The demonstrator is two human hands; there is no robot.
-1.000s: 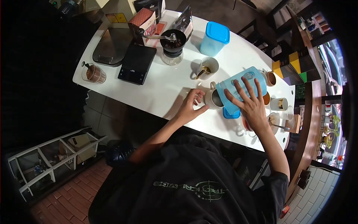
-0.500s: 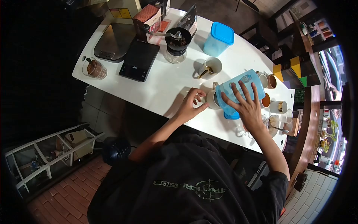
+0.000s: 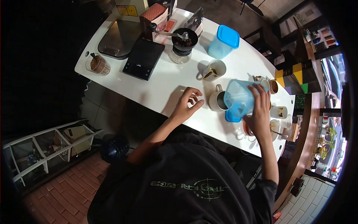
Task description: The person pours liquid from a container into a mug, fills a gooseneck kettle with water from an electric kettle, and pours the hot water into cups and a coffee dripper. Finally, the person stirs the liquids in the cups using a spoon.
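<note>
My right hand [image 3: 260, 108] grips a translucent blue plastic canister [image 3: 238, 98], tilted with its mouth toward a white mug [image 3: 214, 101]. The mug stands left of the canister, its handle toward the far side and its inside dark. Just left of the mug, my left hand [image 3: 189, 103] hovers with loosely curled fingers, thumb apart, nothing in it. A blue lid [image 3: 233, 117] lies on the table under the canister. Farther back is another mug [image 3: 215, 70] with some contents and a gold-and-dark pattern near its handle.
On the white table [image 3: 160, 91] stand a hand coffee grinder [image 3: 184, 41] with beans, a black scale [image 3: 143, 61], a glass of brown grounds [image 3: 99, 65], and a lidded blue canister [image 3: 223, 42]. Several cups [image 3: 279, 112] crowd the right end. Coffee bags [image 3: 154, 22] stand at the back.
The canister has come away rightward from the white mug and turned more toward me. My right hand's spread fingers now wrap around it. My left hand has drawn slightly back from the mug.
</note>
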